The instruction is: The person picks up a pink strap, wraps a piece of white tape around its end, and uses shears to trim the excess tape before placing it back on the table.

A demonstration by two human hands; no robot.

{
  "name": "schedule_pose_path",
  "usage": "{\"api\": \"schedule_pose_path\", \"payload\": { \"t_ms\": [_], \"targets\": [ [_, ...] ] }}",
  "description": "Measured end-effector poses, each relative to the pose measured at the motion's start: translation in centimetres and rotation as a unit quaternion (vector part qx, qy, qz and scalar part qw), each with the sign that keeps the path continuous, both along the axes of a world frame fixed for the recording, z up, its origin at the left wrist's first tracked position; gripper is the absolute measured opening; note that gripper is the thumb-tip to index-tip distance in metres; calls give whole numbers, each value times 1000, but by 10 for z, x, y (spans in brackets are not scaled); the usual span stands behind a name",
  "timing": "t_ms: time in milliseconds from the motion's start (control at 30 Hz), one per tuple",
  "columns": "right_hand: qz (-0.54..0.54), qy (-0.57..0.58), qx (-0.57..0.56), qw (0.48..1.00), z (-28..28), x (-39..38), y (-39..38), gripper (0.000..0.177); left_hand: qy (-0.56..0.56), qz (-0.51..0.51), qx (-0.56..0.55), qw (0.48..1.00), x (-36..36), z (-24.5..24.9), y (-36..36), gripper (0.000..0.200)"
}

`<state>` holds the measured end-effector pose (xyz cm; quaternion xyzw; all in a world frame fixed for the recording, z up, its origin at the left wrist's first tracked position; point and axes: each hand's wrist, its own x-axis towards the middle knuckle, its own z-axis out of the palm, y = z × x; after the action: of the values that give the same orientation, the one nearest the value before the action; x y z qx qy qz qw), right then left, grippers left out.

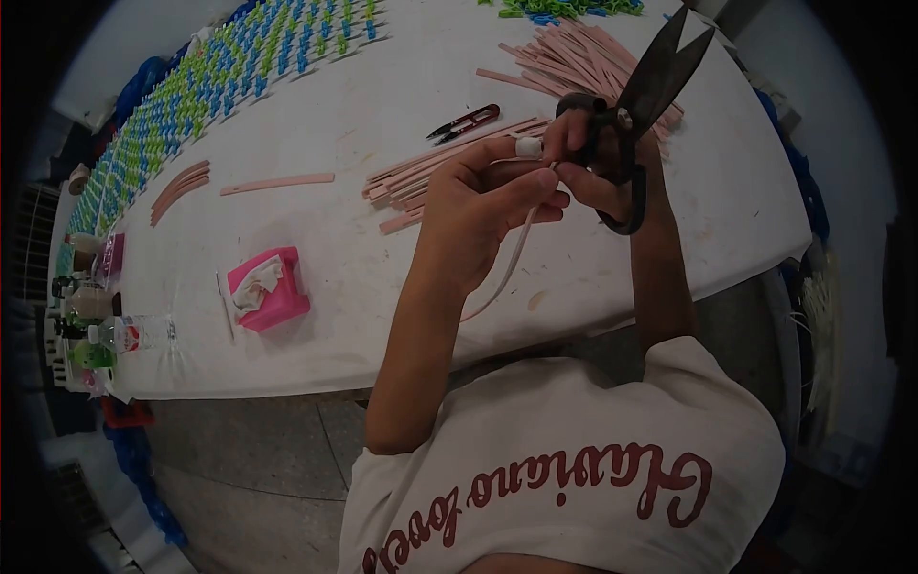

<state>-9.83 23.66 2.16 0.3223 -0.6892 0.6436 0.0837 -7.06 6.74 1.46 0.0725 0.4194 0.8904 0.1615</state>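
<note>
My left hand is closed in a pinch on a thin pale pink strip, whose loose end curves down toward the table. White tape wraps a finger near its tip. My right hand meets the left at the upper end of the strip, with thumb and fingers close to it. Black-handled scissors hang on this same right hand, blades parted and pointing up and away. Behind my hands lies a bundle of flat pink strips, with small thread snips just beyond it.
A larger pile of pink strips lies at the far right. Blue and green clips stand in dense rows at the back left. Nearer are a pink tissue box, a single strip, several curved strips and a clear bottle.
</note>
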Motion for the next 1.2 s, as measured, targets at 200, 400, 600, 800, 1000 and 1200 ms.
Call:
{"api": "schedule_pose_path", "payload": {
  "t_ms": [200,400,600,800,1000,1200],
  "targets": [
    [29,-25,-22,999,3,3,-4,22,4,-5,60,998,-2,-6,3,29],
    [44,-24,1,999,-1,-4,9,28,26,-33,46,998,3,3,-4,29],
    [85,15,5,996,0,-11,11,31,7,-34,59,998,10,1,-4,28],
    [88,-3,-34,996,6,-12,12,32,0,-39,51,998,14,0,-5,26],
    [63,-21,-81,994,18,-15,16,30,-16,-41,50,998,20,-5,-4,26],
    [61,6,-97,993,22,-25,27,30,-43,-36,35,998,28,-9,-8,27]
  ]
}}
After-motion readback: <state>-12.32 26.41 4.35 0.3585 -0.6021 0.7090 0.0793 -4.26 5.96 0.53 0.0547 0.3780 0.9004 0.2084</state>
